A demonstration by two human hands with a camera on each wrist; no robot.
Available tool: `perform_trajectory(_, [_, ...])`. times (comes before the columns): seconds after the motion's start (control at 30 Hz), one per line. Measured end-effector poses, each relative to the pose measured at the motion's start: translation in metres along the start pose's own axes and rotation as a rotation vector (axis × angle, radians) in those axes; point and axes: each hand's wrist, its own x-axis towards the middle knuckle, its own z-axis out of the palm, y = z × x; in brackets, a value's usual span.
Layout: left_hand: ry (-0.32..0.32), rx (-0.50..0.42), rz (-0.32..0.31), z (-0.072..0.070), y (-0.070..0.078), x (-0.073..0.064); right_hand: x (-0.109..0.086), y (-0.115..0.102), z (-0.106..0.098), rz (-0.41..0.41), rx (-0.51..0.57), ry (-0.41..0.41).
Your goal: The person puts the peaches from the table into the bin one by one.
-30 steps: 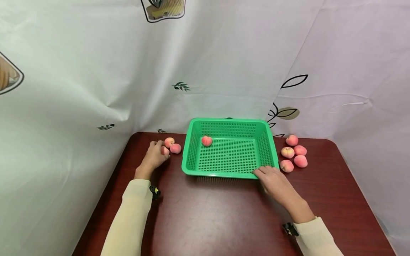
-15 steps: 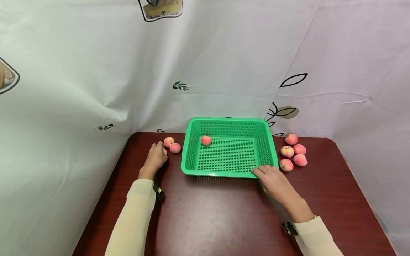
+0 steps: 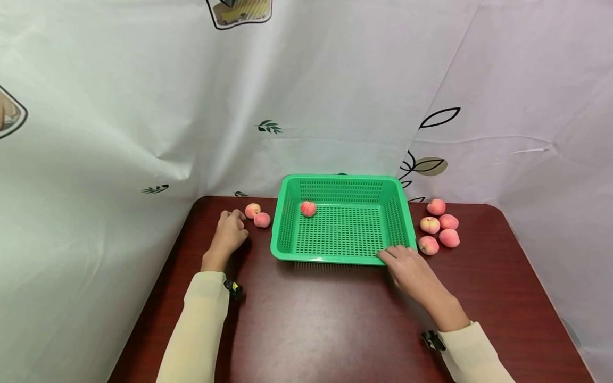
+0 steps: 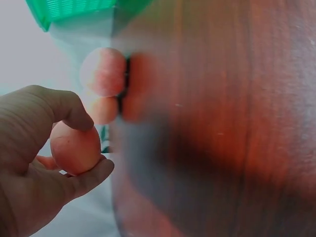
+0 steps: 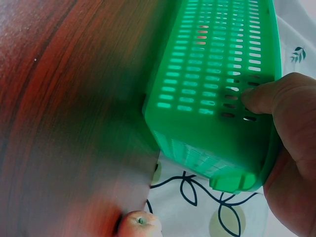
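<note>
My left hand point(image 3: 229, 234) pinches a peach point(image 4: 75, 149) between thumb and fingers at the table's back left; the fingers mostly hide it in the head view. Two more peaches, one yellowish point(image 3: 253, 210) and one pink point(image 3: 262, 220), lie just to the right of that hand. A green plastic basket point(image 3: 330, 259) with slotted walls stands at the back middle. Inside it, near the left wall, sits a single peach point(image 3: 308, 208). My right hand point(image 3: 409, 270) grips the basket's front right corner, thumb on the outer wall in the right wrist view and fingers over the rim.
Several peaches point(image 3: 449, 238) lie in a group on the table right of the basket. The dark red wooden table point(image 3: 311, 324) has rounded back corners. White patterned cloth point(image 3: 335, 96) hangs close behind it and along both sides.
My left hand has closed around a peach and shifted slightly left, turning a little, away from the two peaches beside it. My right hand and the basket have stayed put.
</note>
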Motion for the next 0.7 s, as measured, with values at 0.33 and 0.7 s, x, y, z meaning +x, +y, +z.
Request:
perform_trajectory(0.33, [0.143,-0.045,0.155,-0.023,0.038,-0.001,-0.001,0.0,0.001,0.0,0.004,0.003])
perform_trajectory(0.7, [0.175,-0.148,0.263,-0.039,0.093,0.01,0.0,0.001,-0.001,0.002,0.017,0.004])
